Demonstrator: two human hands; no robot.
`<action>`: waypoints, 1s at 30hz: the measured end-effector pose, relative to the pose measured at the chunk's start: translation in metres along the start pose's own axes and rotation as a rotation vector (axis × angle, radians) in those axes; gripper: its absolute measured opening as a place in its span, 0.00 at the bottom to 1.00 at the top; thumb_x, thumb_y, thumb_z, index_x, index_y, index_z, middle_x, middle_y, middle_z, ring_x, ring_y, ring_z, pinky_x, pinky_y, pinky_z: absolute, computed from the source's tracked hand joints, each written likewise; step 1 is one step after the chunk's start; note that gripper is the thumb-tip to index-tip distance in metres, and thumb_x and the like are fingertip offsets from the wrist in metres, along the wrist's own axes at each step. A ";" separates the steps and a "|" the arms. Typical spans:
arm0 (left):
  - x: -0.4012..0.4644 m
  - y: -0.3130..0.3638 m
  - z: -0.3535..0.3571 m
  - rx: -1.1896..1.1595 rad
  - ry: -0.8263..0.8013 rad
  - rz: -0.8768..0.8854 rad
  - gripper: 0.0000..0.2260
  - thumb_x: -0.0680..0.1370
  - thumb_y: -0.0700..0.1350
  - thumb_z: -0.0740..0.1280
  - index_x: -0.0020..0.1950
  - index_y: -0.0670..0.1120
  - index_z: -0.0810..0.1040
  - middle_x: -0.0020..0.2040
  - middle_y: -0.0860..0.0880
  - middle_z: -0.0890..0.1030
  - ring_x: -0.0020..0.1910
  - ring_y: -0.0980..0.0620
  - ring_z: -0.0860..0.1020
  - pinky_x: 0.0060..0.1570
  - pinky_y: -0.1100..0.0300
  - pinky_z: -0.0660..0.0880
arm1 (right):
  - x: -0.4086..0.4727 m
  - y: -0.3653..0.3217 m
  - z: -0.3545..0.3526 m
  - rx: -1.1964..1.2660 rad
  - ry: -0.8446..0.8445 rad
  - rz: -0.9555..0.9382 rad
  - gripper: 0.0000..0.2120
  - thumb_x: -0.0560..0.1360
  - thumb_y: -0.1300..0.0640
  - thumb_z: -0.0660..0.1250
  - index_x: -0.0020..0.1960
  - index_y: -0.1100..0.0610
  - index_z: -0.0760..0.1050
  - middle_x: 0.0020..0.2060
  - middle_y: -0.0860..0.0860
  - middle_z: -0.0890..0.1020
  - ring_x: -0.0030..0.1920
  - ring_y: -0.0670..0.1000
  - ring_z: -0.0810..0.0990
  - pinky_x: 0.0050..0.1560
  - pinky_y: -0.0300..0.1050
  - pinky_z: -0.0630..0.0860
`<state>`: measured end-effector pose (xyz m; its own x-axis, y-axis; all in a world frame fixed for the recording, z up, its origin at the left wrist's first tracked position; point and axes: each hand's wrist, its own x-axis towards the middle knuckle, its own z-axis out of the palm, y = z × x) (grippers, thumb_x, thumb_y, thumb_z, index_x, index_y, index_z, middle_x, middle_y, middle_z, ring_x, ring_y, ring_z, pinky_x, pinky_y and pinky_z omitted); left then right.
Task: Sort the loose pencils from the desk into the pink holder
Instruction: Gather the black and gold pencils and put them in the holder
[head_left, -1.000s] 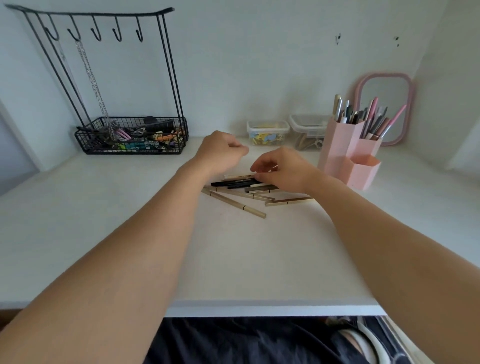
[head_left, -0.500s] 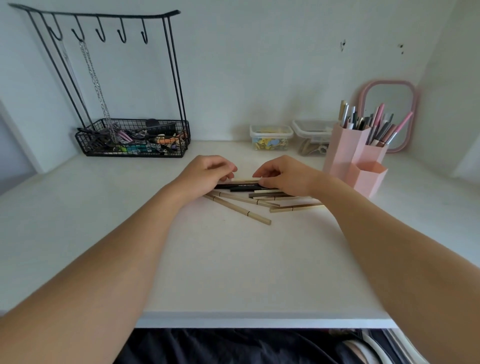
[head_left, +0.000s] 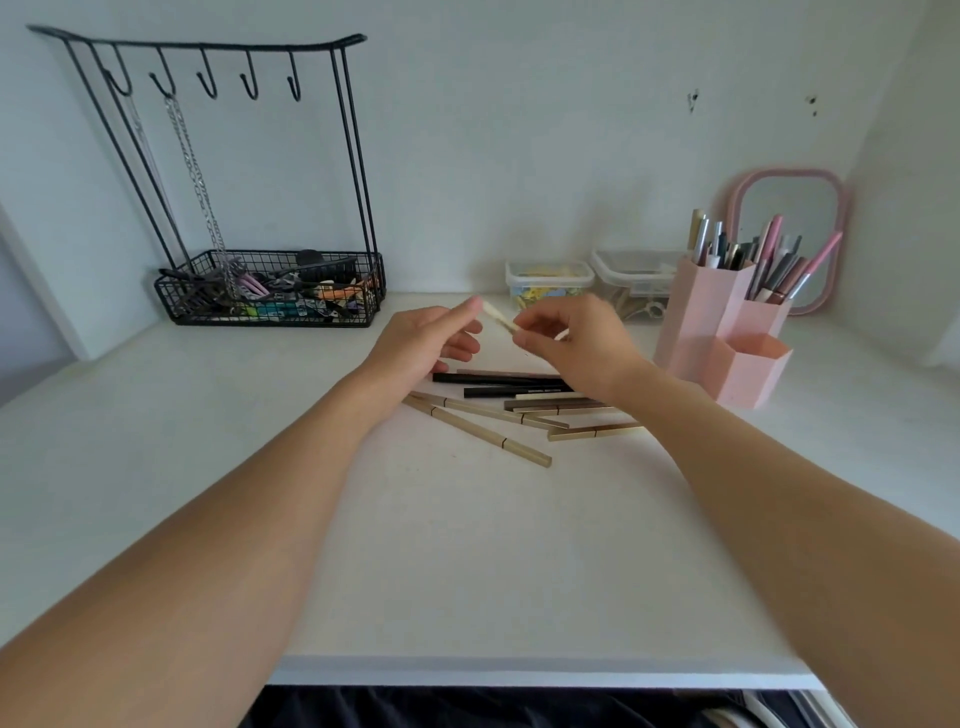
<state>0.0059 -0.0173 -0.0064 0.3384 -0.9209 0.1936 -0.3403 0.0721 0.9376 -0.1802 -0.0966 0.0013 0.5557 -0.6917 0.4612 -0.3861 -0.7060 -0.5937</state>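
I see the left hand (head_left: 422, 340) and right hand (head_left: 574, 340) raised above the loose pencils (head_left: 519, 402), both pinching one pale pencil (head_left: 500, 317); the pile lies on the desk (head_left: 467, 545) left of the pink holder (head_left: 727, 332)

Bare forearms, no sleeves, dark garment (head_left: 467, 709) at the lap

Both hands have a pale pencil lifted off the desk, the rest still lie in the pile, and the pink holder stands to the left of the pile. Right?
Not quite: the head view shows the pink holder to the right of the pile, not the left. The rest holds: the left hand and right hand hold a pale pencil above the desk.
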 end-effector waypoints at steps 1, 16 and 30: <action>0.000 0.000 0.001 0.011 -0.017 0.008 0.19 0.78 0.62 0.66 0.52 0.47 0.85 0.45 0.49 0.88 0.49 0.51 0.85 0.51 0.55 0.77 | 0.001 -0.001 0.000 0.035 0.054 -0.017 0.03 0.75 0.56 0.72 0.47 0.54 0.84 0.38 0.47 0.83 0.39 0.46 0.78 0.43 0.39 0.74; -0.014 0.010 0.024 0.199 0.001 0.383 0.06 0.76 0.47 0.74 0.48 0.46 0.82 0.39 0.50 0.86 0.39 0.51 0.84 0.44 0.55 0.81 | -0.001 -0.017 0.003 0.902 0.102 0.226 0.10 0.74 0.62 0.73 0.51 0.67 0.79 0.37 0.56 0.83 0.37 0.50 0.79 0.41 0.42 0.76; 0.001 0.007 0.014 -0.052 0.234 0.141 0.17 0.84 0.54 0.60 0.39 0.47 0.73 0.25 0.55 0.65 0.20 0.57 0.61 0.24 0.60 0.59 | 0.001 -0.006 -0.008 -0.251 -0.142 -0.008 0.09 0.78 0.50 0.68 0.53 0.52 0.83 0.47 0.44 0.82 0.36 0.38 0.73 0.36 0.30 0.64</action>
<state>-0.0086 -0.0230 -0.0033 0.4867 -0.7872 0.3788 -0.3550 0.2180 0.9091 -0.1834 -0.0949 0.0108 0.6504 -0.6702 0.3575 -0.5415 -0.7391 -0.4005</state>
